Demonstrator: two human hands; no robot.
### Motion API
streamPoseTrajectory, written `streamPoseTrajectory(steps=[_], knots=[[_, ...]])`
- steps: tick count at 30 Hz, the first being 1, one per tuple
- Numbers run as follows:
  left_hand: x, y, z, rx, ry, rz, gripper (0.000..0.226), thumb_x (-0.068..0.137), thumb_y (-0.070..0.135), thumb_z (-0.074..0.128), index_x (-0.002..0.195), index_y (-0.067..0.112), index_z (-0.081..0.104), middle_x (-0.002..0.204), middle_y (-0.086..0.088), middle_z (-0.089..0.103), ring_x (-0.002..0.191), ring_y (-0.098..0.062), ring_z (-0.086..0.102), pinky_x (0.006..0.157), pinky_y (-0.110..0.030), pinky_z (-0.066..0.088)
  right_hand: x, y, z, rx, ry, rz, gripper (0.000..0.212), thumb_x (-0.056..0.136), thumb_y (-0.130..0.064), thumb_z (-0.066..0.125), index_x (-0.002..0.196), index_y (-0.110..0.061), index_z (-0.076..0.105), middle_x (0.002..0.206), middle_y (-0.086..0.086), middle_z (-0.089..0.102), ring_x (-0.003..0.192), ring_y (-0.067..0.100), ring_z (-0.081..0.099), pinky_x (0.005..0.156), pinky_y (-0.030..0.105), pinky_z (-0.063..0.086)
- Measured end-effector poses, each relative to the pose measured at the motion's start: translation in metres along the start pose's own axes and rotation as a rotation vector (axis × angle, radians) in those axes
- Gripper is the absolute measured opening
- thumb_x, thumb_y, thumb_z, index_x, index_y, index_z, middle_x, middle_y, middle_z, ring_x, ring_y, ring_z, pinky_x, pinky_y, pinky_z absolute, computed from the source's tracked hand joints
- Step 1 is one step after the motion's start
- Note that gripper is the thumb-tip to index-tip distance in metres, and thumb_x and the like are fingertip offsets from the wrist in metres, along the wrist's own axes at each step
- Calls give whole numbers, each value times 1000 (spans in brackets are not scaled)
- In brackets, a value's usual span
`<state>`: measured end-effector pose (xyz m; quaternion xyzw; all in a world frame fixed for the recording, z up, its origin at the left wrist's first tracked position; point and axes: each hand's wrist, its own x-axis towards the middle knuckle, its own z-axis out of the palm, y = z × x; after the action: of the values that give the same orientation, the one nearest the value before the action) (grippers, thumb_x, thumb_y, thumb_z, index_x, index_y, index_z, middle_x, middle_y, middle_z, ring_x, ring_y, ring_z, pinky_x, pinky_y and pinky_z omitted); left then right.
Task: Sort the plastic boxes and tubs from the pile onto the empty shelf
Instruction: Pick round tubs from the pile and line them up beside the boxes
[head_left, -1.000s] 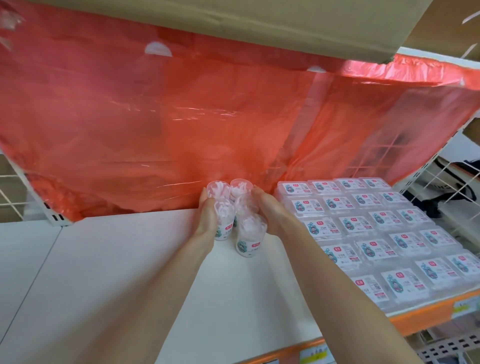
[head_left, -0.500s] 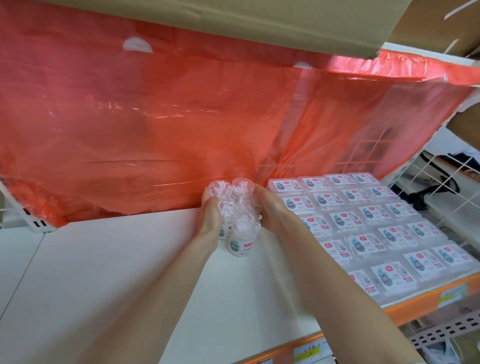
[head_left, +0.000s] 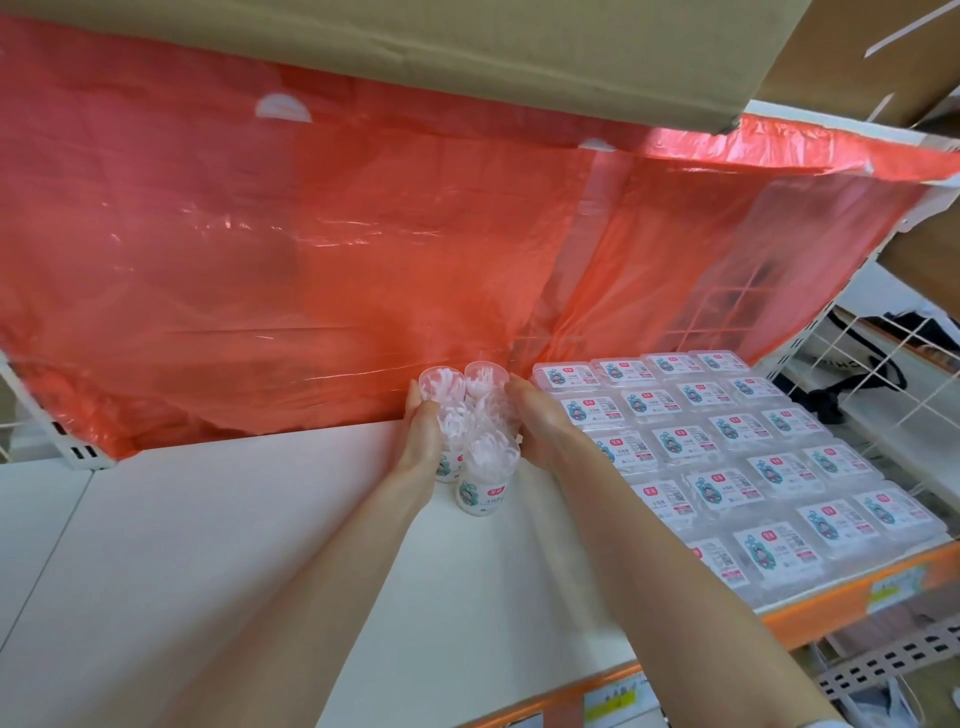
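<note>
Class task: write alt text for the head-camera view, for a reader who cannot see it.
A left hand and a right hand press a cluster of small clear tubs between them on a white shelf. Rows of flat labelled boxes fill the shelf to the right; a red plastic sheet hangs behind.

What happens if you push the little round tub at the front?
The front tub would probably tip: it looks taller than wide and stands on a smooth white shelf. It is likely light, clear plastic holding small white bits. On its side, its round shape might roll.
</note>
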<state>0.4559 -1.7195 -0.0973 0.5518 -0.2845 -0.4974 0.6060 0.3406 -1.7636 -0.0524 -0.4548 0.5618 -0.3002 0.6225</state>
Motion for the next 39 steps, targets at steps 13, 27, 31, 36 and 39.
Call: streamPoseTrajectory(steps=[13,27,31,36,39], knots=[[-9,7,-2,41,5,2,54,96,23,22,147,34,11,152,0,27,135,-23,31,111,-46,27,-4,-2,0,-131,-36,-35,54,94,-3,22,133,-31,44,126,2,55,114,25,52,91,45,46],[-55,24,-14,121,160,95,61,87,26,32,147,28,19,139,11,41,116,-7,41,95,-24,24,-65,-2,1,-406,235,-630,46,94,-5,39,140,-7,36,143,5,42,131,15,37,96,12,24],[-71,12,-24,239,151,148,72,74,35,29,145,26,25,147,5,33,133,-13,30,110,-31,21,-84,38,1,-366,261,-624,62,75,-9,57,135,-11,42,135,5,46,124,13,41,100,19,28],[-83,2,-30,388,125,204,49,96,15,32,145,20,26,151,2,25,138,-13,23,114,-35,18,-75,72,19,-438,289,-581,90,52,-41,63,135,-21,35,132,-1,51,122,20,48,95,45,45],[-89,-1,-30,540,112,288,49,93,8,39,141,13,33,145,-5,34,134,-18,30,105,-24,22,-80,73,26,-440,330,-593,87,58,-41,60,138,-19,33,130,0,54,118,18,52,89,42,49]])
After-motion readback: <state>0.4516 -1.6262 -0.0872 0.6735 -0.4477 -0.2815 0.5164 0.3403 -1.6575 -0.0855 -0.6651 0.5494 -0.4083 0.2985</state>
